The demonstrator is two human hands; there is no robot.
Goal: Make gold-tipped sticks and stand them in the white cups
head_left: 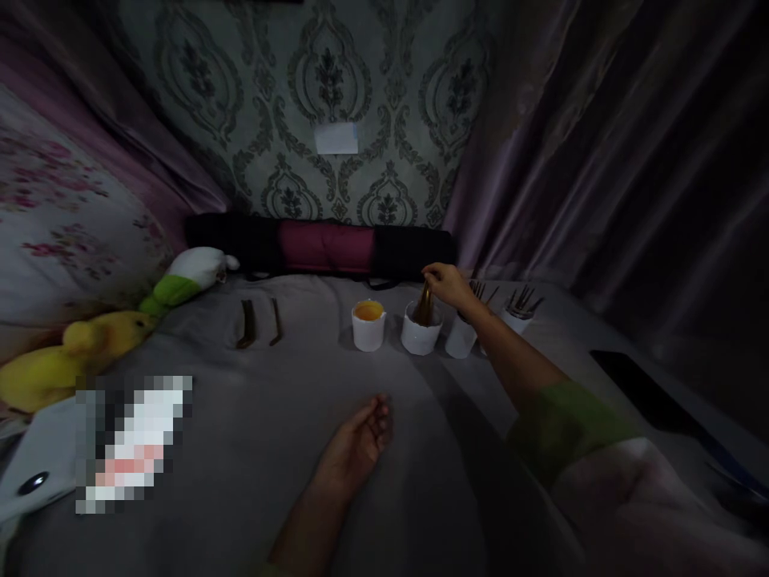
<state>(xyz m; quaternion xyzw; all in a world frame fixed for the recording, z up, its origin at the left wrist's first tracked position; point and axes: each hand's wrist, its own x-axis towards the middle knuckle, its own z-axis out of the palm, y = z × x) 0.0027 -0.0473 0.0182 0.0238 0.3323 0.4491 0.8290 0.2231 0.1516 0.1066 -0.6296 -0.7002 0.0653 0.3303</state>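
My right hand (448, 284) pinches the top of a golden-brown metallic thing (424, 306), perhaps cutlery, whose lower end stands inside a white cup (420, 338). Its exact kind is too dark to make out. Left of that cup is another white cup (368, 332) with an orange-yellow inside. Beyond my right forearm, white containers (461, 338) hold several thin dark utensils (524, 300), partly hidden by the arm. My left hand (359, 441) rests low in front of the cups, palm turned inward, fingers loosely curled, with nothing in it.
Two groups of slender brownish pieces (246, 324) lie left on the grey sheet (300, 401). Plush toys (78, 353) and a white box-like object (45, 465) are at the left. A black-and-maroon roll (328, 247) lies along the wall; a dark flat object (642, 389) is at right.
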